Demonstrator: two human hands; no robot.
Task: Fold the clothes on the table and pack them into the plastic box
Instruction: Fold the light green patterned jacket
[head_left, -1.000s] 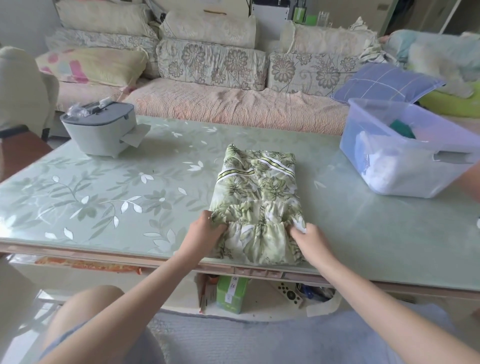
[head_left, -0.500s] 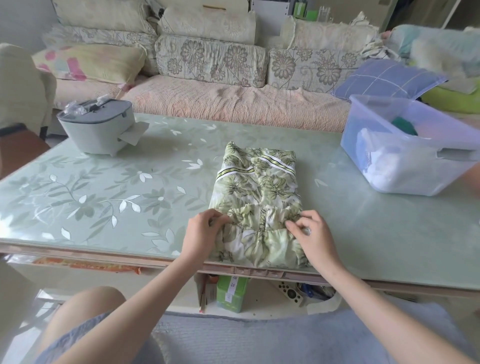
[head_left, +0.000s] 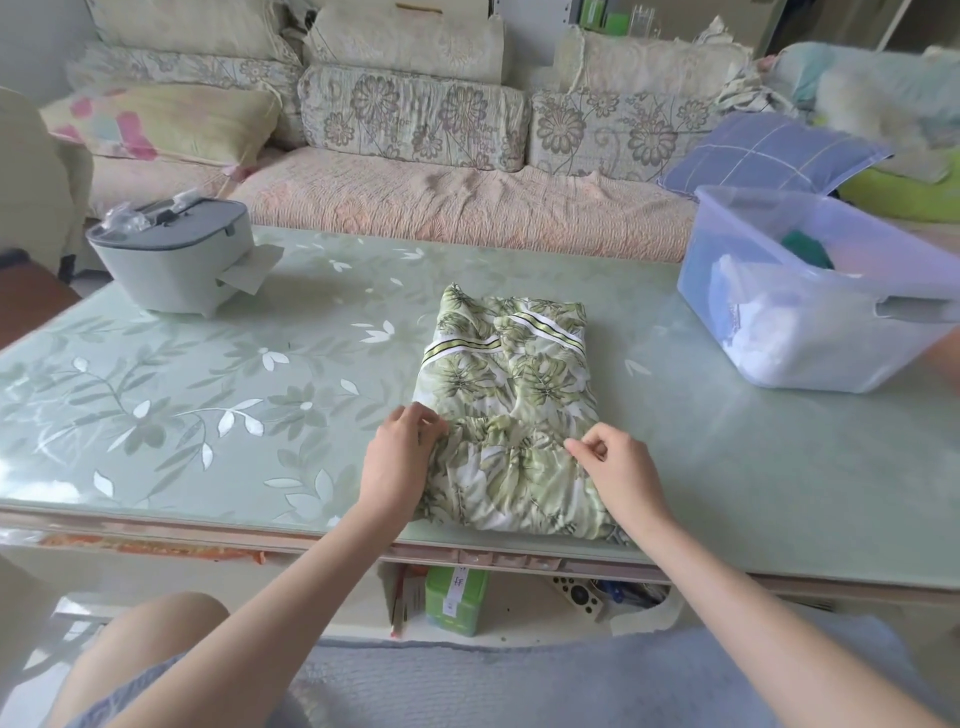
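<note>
A green leaf-print garment (head_left: 511, 395) lies folded into a long rectangle on the pale green glass table (head_left: 208, 374), its near end at the table's front edge. My left hand (head_left: 397, 457) pinches the garment's left edge at the gathered band. My right hand (head_left: 618, 473) pinches the fabric near its right edge at the same band. The clear plastic box (head_left: 810, 332) stands at the table's right, holding white and dark green clothes.
A grey lidded appliance (head_left: 174, 262) with paper at its side sits at the table's back left. A sofa (head_left: 441, 202) with cushions runs behind the table. A blue pillow (head_left: 769, 156) lies beyond the box. Small items sit on the shelf under the table.
Both hands have slid from the garment's near end up to the gathered band and now pinch the fabric there. The garment stays in place.
</note>
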